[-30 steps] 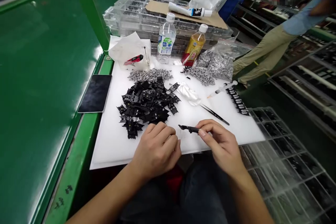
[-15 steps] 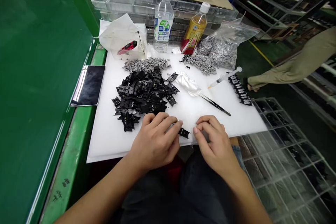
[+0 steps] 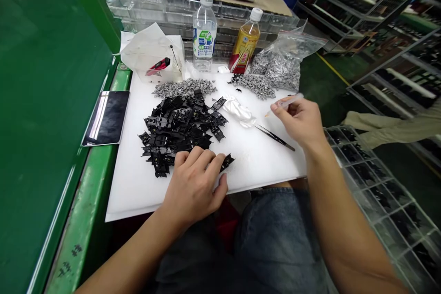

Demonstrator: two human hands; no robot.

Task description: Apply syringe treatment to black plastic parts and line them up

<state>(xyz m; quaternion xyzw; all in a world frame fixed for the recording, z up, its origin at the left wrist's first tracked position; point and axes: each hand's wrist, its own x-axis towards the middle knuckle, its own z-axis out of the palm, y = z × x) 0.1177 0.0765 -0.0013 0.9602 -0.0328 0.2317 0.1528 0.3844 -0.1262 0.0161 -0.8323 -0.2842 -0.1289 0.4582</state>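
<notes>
My left hand (image 3: 198, 183) is closed on a small black plastic part (image 3: 227, 162), whose end sticks out past the fingers at the board's near edge. My right hand (image 3: 301, 121) is wrapped round a clear syringe (image 3: 291, 100), its orange tip pointing left over the white board (image 3: 262, 165). Beside the left hand lies a heap of black plastic parts (image 3: 179, 124). Between the hands, black tweezers (image 3: 275, 138) rest with one end at a crumpled white wrap (image 3: 239, 112). Small grey pieces (image 3: 186, 87) lie behind the heap, with a second grey pile (image 3: 257, 85) further right.
A tablet (image 3: 106, 117) lies at the left edge. At the back stand a water bottle (image 3: 204, 32), a tea bottle (image 3: 245, 41), a bag of grey pieces (image 3: 282, 64) and stacked clear trays (image 3: 155, 0). More trays (image 3: 372, 193) sit at right; a person's leg (image 3: 399, 128) is beyond.
My right hand has moved from the board's near edge up and right, and has taken hold of the syringe. My left hand stays on the black part. The person's leg beyond has shifted.
</notes>
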